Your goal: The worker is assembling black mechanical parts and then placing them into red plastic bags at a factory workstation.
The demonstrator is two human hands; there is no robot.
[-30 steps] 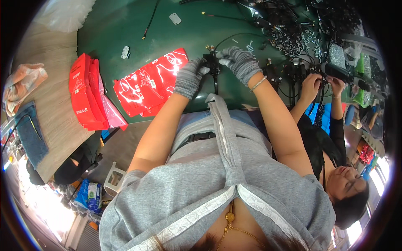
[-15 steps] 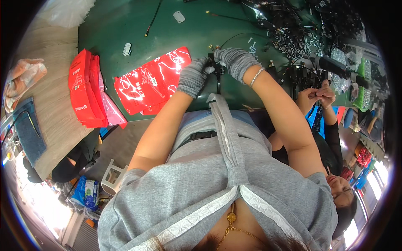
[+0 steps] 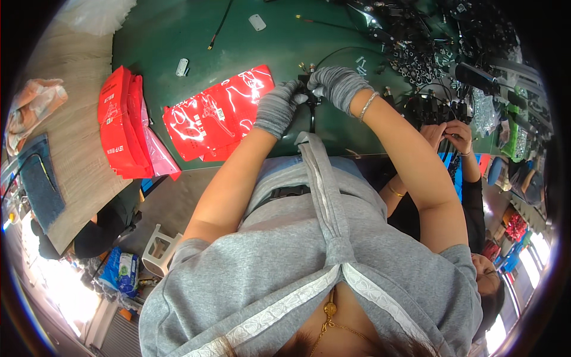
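Note:
My left hand and my right hand, both in grey striped knit gloves, meet over the green table. Between them they grip a small black fitting, its finer shape covered by the fingers. A black rod-like piece extends from it toward me. Brass-coloured ends stick up just beyond the fingertips, and a thin black cable curves off to the right from there. Glossy red printed bags lie flat beside my left hand. Close to my right hand are several small silver screws.
A stack of red bags overhangs the table's left edge. Two small metal plates and a cable lie farther back. Piled nuts and black parts cover the right side, where a co-worker's hands handle something. A white stool stands lower left.
My hands stay together on the black fitting, with only slight shifts of the right fingers. The co-worker's hands have moved a little and changed their hold. The view has shifted slightly.

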